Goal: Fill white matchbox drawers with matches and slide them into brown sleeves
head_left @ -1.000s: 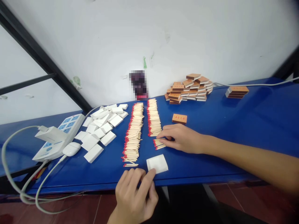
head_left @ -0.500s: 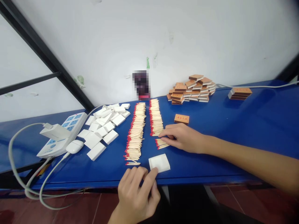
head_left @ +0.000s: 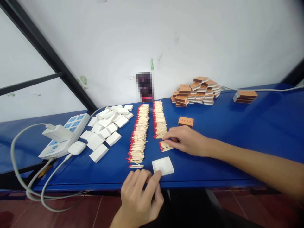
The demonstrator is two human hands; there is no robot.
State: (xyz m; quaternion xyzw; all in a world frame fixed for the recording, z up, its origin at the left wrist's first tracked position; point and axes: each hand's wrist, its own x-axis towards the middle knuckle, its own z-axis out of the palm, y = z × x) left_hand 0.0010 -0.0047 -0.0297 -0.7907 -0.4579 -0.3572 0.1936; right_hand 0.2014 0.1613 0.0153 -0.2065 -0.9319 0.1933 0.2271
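Observation:
My right hand (head_left: 184, 139) rests over a small separate group of matches (head_left: 163, 146), thumb and index fingertip pinched together. Anything between those fingertips is too small to make out. Just behind it ends a long row of red-tipped matches (head_left: 159, 118), and a second long row (head_left: 140, 133) lies to its left. My left hand (head_left: 141, 196) is at the table's front edge, fingers loosely bent and apart. Its index fingertip touches the lower edge of a flat white square pad (head_left: 163, 165). A single orange matchbox (head_left: 186, 121) lies beyond my right hand.
White matchbox trays (head_left: 104, 126) lie heaped on the left, near a power strip (head_left: 64, 136) with a plugged-in charger (head_left: 58, 133) and cables. Orange matchboxes (head_left: 197, 91) are piled by the wall, with a small stack (head_left: 245, 96) farther right on the blue table (head_left: 228, 126).
The whole view has shifted slightly. Both hands keep the same pose, the right over the matches and the left at the white pad.

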